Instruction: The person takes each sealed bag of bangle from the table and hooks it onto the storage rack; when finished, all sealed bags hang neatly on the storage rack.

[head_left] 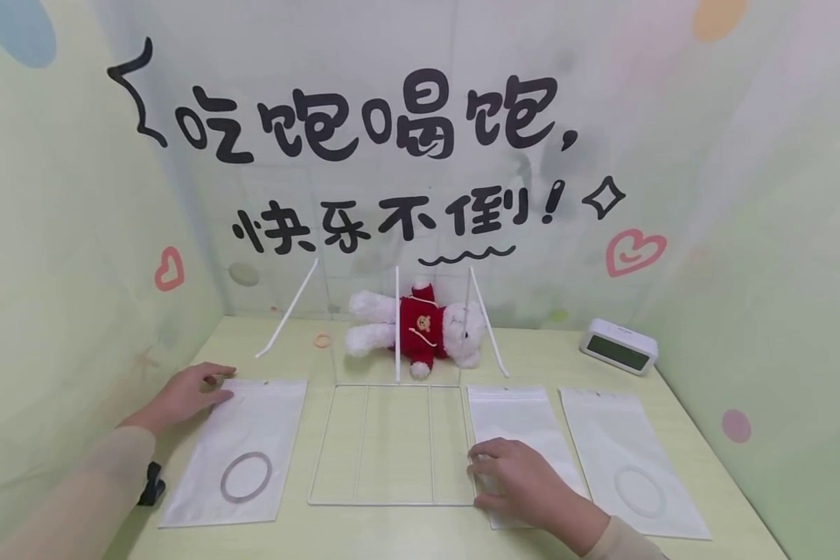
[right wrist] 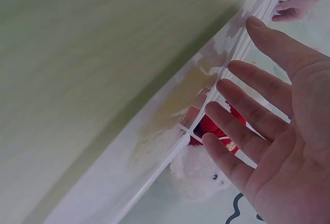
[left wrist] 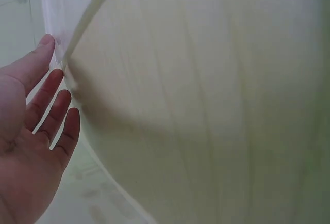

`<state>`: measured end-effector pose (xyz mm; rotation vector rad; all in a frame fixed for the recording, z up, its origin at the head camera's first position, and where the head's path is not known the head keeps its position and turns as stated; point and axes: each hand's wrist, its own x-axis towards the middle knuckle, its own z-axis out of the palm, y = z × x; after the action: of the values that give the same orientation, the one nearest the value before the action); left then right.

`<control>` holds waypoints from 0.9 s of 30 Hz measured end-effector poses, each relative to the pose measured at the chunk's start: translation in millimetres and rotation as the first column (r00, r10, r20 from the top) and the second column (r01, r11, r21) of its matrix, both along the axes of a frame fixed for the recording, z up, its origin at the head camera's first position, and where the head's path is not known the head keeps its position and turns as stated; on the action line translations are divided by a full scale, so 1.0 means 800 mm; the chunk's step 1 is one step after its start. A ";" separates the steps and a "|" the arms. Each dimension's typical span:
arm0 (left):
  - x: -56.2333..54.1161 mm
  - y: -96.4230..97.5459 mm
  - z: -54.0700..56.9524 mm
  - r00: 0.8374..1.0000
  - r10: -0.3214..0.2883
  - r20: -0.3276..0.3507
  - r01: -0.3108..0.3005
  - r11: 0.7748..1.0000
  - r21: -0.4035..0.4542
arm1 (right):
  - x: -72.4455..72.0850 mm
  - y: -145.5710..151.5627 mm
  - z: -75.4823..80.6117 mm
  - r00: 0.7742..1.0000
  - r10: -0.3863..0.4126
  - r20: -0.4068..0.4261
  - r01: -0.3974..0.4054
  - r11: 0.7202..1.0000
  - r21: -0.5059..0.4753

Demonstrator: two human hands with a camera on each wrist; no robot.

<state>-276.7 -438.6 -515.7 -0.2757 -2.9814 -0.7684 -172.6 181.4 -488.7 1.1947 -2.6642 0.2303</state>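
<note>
My left hand (head_left: 187, 395) is at the top left corner of a white zip bag (head_left: 245, 420), its thumb and fingers spread at the edge. In the left wrist view that hand (left wrist: 36, 115) has a gap between thumb and forefinger. Over the left edge of a second white bag (head_left: 514, 420), beside the wire rack (head_left: 371, 504), is my right hand (head_left: 525, 482). In the right wrist view the right hand's fingers (right wrist: 258, 100) are extended and hold nothing. A grey ring (head_left: 225, 498) shows on the left bag.
A third white bag (head_left: 616, 435) with a pale ring (head_left: 619, 486) lies at the right. White prongs (head_left: 397, 327) rise in front of a plush bear (head_left: 420, 330) in red, lying sideways. A digital clock (head_left: 619, 344) stands back right; a small orange ring (head_left: 316, 341) lies behind.
</note>
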 end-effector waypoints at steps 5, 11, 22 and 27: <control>-0.007 -0.008 0.000 0.999 0.026 0.021 -0.027 1.000 0.013 | 0.001 0.002 -0.001 1.000 -0.002 -0.011 0.002 1.000 -0.008; -0.008 -0.008 0.001 0.998 0.020 0.055 -0.020 1.000 0.012 | 0.001 0.002 -0.001 1.000 -0.001 -0.009 0.001 1.000 -0.005; -0.001 -0.005 0.007 0.989 0.091 0.117 -0.098 0.994 0.057 | 0.001 0.001 -0.001 1.000 -0.015 0.017 0.014 1.000 0.013; 0.001 -0.006 0.010 0.995 0.077 0.064 -0.081 0.994 0.070 | 0.001 0.002 0.000 1.000 -0.011 0.012 0.011 1.000 0.006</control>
<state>-275.6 -443.5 -507.5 -0.1323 -2.9918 -0.8901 -171.7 182.9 -488.8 1.1839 -2.6833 0.2289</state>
